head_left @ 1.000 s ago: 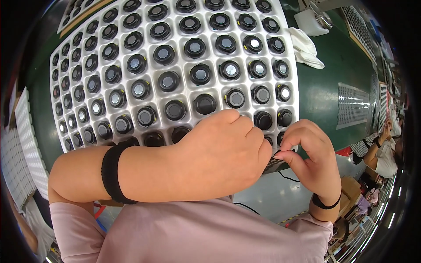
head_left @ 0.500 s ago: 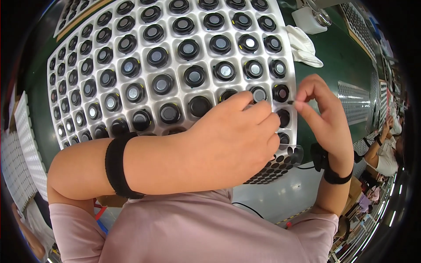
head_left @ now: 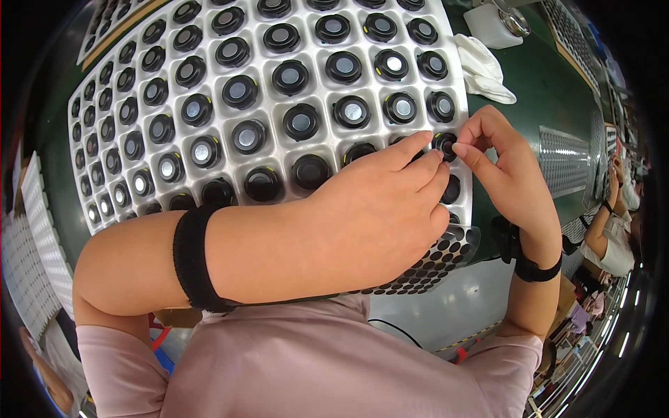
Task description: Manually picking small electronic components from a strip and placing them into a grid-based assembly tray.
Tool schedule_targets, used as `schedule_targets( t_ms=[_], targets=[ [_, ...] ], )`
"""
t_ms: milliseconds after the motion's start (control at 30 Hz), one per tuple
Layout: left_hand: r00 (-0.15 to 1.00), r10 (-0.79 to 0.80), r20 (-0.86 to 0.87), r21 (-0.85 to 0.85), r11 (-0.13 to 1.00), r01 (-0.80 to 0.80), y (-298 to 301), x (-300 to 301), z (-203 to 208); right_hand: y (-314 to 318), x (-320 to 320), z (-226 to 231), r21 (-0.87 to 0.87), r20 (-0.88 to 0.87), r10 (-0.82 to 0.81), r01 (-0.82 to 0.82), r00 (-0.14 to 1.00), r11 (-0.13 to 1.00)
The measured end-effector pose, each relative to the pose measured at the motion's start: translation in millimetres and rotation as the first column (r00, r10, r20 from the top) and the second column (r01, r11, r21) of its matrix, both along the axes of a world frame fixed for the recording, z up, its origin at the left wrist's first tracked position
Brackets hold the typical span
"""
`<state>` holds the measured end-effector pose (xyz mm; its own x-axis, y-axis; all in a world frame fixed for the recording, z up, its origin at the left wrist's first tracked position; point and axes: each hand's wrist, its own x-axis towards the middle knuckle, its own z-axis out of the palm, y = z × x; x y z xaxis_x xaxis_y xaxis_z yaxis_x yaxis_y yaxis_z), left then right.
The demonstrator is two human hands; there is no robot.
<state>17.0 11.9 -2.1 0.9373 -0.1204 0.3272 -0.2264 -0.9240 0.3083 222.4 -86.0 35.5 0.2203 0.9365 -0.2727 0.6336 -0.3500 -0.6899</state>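
Note:
A white moulded tray point(head_left: 465, 157) carries rows of black round parts, most with a grey or silvery disc in the middle. At its right edge, both my hands meet over one black round part point(head_left: 443, 145). My right hand point(head_left: 507, 164) is closed in a pinch, thumb and finger touching that part's right rim; whatever lies between the fingertips is hidden. My left hand point(head_left: 387, 202) reaches across the tray, back upward and fingers curled, with fingertips against the part's left side. Its palm side is hidden. Below it, a clear sheet of black dots point(head_left: 432, 267) shows.
On the dark green table point(head_left: 519, 97), a white cloth point(head_left: 486, 73) and a white container with a metal top point(head_left: 493, 26) stand beyond the tray. A clear dimpled sheet point(head_left: 563, 160) lies to the right. More white trays point(head_left: 43, 223) stand at the far left. Another person point(head_left: 610, 240) works at the right.
My right hand has shifted slightly left onto the part's rim; a tiny dark piece seen in its pinch before is now hidden. My left fingertips have moved up to the same part.

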Motion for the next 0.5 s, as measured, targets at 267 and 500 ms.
schedule_targets(
  t_ms=[267, 500],
  targets=[
    [1.000, 0.005, -0.017, 0.036, 0.999, -0.004, -7, 7, 8, -6, 7, 1, 0.051, 0.006, 0.011, -0.011, 1.000, 0.999],
    [1.000, 0.005, -0.023, 0.054, 0.999, -0.003, -9, 11, 11, -8, 8, -1, 0.097, 0.080, -0.017, 0.009, 0.997, 0.995]
  ],
)
